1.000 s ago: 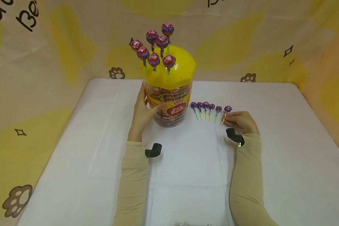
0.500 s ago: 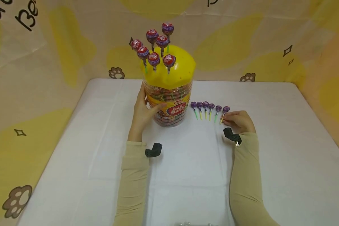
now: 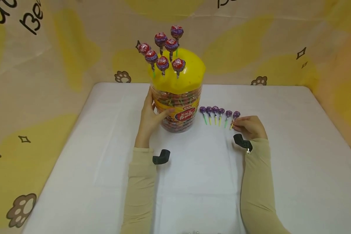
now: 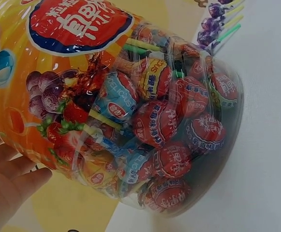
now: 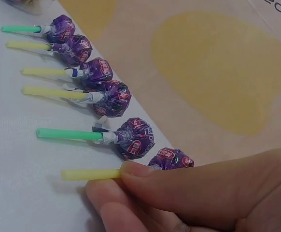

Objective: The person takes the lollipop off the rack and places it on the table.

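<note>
- Right hand: thumb and forefinger pinch the yellow stick of a purple lollipop; the remaining fingers are bent beneath.
- Stick crosses the fingertips: its free end sticks out past the thumb, its wrapped head lies on the other side, partly hidden by the thumb. Contact with the table: cannot tell.
- Five more purple lollipops lie in a row between the pinched one and the jar, untouched; the nearest, green-sticked, is just beside the fingers.
- Left hand: curved round the jar's side, thumb across its front.
- Seven red-topped lollipops stand in the yellow lid, above both hands.
</note>
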`<move>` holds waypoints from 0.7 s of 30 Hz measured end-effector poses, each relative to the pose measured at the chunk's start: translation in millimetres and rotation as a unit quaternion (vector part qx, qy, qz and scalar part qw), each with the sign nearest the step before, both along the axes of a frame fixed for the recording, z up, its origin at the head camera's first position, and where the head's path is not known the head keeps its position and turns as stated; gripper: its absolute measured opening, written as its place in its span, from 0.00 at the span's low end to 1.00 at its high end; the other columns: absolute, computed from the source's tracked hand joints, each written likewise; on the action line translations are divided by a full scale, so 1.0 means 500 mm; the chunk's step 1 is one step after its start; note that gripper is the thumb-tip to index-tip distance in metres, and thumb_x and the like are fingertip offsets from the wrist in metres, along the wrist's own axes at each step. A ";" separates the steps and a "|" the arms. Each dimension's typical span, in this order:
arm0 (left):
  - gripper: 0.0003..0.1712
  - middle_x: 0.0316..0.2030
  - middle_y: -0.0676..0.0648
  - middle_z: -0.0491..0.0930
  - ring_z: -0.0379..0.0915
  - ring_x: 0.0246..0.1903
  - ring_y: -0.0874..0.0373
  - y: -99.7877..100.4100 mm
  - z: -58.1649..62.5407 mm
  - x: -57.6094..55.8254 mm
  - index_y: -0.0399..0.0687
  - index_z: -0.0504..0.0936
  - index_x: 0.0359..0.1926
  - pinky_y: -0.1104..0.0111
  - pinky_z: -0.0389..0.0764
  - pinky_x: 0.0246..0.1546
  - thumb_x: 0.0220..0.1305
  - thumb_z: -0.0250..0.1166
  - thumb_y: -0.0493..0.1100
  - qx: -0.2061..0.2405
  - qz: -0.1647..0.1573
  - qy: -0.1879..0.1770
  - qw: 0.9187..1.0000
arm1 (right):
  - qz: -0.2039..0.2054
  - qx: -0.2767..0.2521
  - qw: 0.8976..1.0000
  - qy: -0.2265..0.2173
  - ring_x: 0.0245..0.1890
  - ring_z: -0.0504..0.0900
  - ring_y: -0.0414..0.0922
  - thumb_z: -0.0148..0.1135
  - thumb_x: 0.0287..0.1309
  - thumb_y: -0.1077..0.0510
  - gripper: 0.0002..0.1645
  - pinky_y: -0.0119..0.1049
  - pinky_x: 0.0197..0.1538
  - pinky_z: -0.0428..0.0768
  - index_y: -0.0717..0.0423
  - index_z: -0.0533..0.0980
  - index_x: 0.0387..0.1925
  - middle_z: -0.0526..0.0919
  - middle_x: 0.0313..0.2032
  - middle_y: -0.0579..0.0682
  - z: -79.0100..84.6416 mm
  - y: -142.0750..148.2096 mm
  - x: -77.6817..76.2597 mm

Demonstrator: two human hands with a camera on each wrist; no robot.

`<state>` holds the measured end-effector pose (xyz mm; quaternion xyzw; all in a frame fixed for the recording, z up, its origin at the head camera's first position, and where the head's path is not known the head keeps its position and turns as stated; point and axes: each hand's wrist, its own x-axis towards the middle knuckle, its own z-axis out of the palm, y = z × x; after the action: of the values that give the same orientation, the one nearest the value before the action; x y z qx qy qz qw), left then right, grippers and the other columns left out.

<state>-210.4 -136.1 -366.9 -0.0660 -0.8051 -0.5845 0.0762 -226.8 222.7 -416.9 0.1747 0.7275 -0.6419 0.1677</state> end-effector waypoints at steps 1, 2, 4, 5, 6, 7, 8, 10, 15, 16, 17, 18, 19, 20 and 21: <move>0.57 0.73 0.48 0.47 0.42 0.71 0.55 0.001 0.000 0.000 0.50 0.41 0.75 0.55 0.53 0.69 0.55 0.71 0.48 0.001 0.001 0.000 1.000 | 0.001 -0.006 1.000 0.003 0.26 0.82 0.36 0.60 0.59 0.68 0.15 0.26 0.37 0.82 0.71 0.72 0.47 0.82 0.24 0.44 0.001 0.001 0.001; 0.57 0.73 0.48 0.46 0.42 0.71 0.55 0.002 0.000 0.001 0.50 0.41 0.75 0.55 0.53 0.69 0.55 0.71 0.47 0.002 0.001 0.001 1.000 | 0.000 -0.014 1.000 0.006 0.26 0.82 0.36 0.59 0.59 0.68 0.12 0.26 0.37 0.82 0.71 0.73 0.45 0.82 0.24 0.44 0.001 0.001 0.001; 0.57 0.73 0.48 0.46 0.42 0.71 0.55 0.004 0.001 0.002 0.49 0.41 0.75 0.55 0.53 0.69 0.55 0.71 0.47 0.004 0.003 0.005 1.000 | -0.004 -0.030 0.999 0.014 0.25 0.82 0.36 0.58 0.59 0.70 0.07 0.26 0.37 0.82 0.68 0.75 0.40 0.82 0.24 0.45 0.002 0.002 0.002; 0.57 0.73 0.48 0.46 0.42 0.71 0.55 0.004 0.001 0.003 0.49 0.41 0.75 0.55 0.53 0.69 0.55 0.71 0.47 0.005 0.005 0.007 1.000 | -0.006 -0.037 0.999 0.017 0.25 0.83 0.36 0.58 0.59 0.71 0.05 0.26 0.36 0.82 0.67 0.76 0.38 0.82 0.24 0.45 0.003 0.002 0.002; 0.57 0.73 0.48 0.46 0.42 0.71 0.55 0.005 0.002 0.004 0.49 0.41 0.75 0.55 0.53 0.69 0.55 0.71 0.47 0.006 0.006 0.009 1.000 | -0.007 -0.040 0.999 0.020 0.25 0.83 0.36 0.58 0.58 0.71 0.04 0.26 0.36 0.82 0.66 0.76 0.37 0.82 0.24 0.45 0.004 0.001 0.002; 0.57 0.73 0.48 0.46 0.42 0.71 0.55 0.005 0.003 0.004 0.49 0.41 0.75 0.55 0.53 0.69 0.55 0.71 0.47 0.008 0.007 0.009 1.000 | -0.009 -0.042 0.999 0.022 0.25 0.83 0.36 0.58 0.58 0.72 0.04 0.26 0.36 0.82 0.66 0.76 0.36 0.83 0.24 0.45 0.005 0.001 0.001; 0.57 0.73 0.48 0.46 0.42 0.71 0.55 0.005 0.004 0.005 0.50 0.41 0.75 0.55 0.53 0.69 0.55 0.71 0.47 0.008 0.009 0.009 1.000 | -0.011 -0.043 0.999 0.022 0.25 0.83 0.36 0.58 0.58 0.72 0.04 0.27 0.36 0.82 0.66 0.76 0.36 0.83 0.24 0.45 0.005 0.001 0.000; 0.57 0.73 0.48 0.46 0.43 0.71 0.56 0.005 0.005 0.006 0.50 0.41 0.75 0.55 0.53 0.69 0.55 0.71 0.47 0.008 0.011 0.008 1.000 | -0.014 -0.040 0.999 0.019 0.26 0.83 0.37 0.59 0.58 0.71 0.05 0.27 0.36 0.83 0.65 0.76 0.36 0.83 0.24 0.45 0.007 -0.001 -0.001; 0.57 0.73 0.48 0.46 0.43 0.71 0.56 0.004 0.009 0.006 0.50 0.42 0.75 0.56 0.53 0.69 0.55 0.71 0.47 0.010 0.013 0.011 1.000 | -0.016 -0.034 0.999 0.023 0.26 0.83 0.37 0.60 0.57 0.70 0.05 0.27 0.36 0.83 0.65 0.77 0.36 0.83 0.24 0.45 0.008 -0.004 -0.003; 0.57 0.73 0.48 0.46 0.43 0.71 0.56 0.004 0.009 0.005 0.49 0.42 0.75 0.56 0.53 0.69 0.55 0.71 0.47 0.010 0.013 0.010 1.000 | -0.016 -0.033 0.999 0.024 0.26 0.83 0.37 0.60 0.57 0.70 0.04 0.27 0.36 0.83 0.64 0.77 0.36 0.83 0.24 0.45 0.008 -0.004 -0.002; 0.57 0.73 0.47 0.46 0.43 0.71 0.56 0.004 0.009 0.005 0.49 0.42 0.75 0.57 0.54 0.69 0.55 0.71 0.47 0.011 0.012 0.009 1.000 | -0.017 -0.033 0.999 0.025 0.26 0.83 0.37 0.60 0.57 0.70 0.04 0.27 0.36 0.83 0.64 0.78 0.35 0.83 0.24 0.45 0.007 -0.004 -0.002; 0.57 0.73 0.47 0.46 0.43 0.71 0.56 0.004 0.007 0.005 0.48 0.42 0.75 0.57 0.54 0.69 0.55 0.71 0.47 0.013 0.010 0.006 1.000 | -0.020 -0.038 0.999 0.023 0.25 0.83 0.37 0.60 0.57 0.71 0.04 0.27 0.36 0.83 0.64 0.78 0.34 0.83 0.24 0.45 0.006 -0.004 -0.001; 0.57 0.73 0.47 0.46 0.43 0.71 0.55 0.004 0.004 0.006 0.48 0.41 0.74 0.58 0.54 0.69 0.55 0.70 0.47 0.014 0.009 0.002 1.000 | -0.020 -0.037 0.999 0.020 0.25 0.83 0.37 0.60 0.57 0.71 0.04 0.27 0.36 0.83 0.64 0.78 0.34 0.83 0.24 0.45 0.004 -0.003 0.001; 0.57 0.73 0.46 0.46 0.43 0.71 0.55 0.004 0.000 0.007 0.47 0.41 0.74 0.57 0.54 0.69 0.55 0.70 0.47 0.015 0.009 -0.002 1.000 | -0.020 -0.038 0.999 0.015 0.25 0.83 0.37 0.60 0.57 0.71 0.04 0.27 0.36 0.83 0.64 0.77 0.35 0.83 0.23 0.45 0.002 -0.003 0.003; 0.57 0.73 0.46 0.46 0.43 0.71 0.55 0.004 -0.003 0.008 0.47 0.41 0.74 0.58 0.54 0.69 0.55 0.70 0.47 0.018 0.009 -0.006 1.000 | -0.020 -0.036 0.999 0.013 0.25 0.83 0.37 0.60 0.57 0.71 0.05 0.27 0.35 0.83 0.66 0.77 0.37 0.83 0.23 0.45 -0.001 -0.004 0.005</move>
<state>-206.2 -134.3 -368.5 -0.0539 -0.7957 -0.5982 0.0780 -224.3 220.9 -417.2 0.1747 0.7021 -0.6733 0.1521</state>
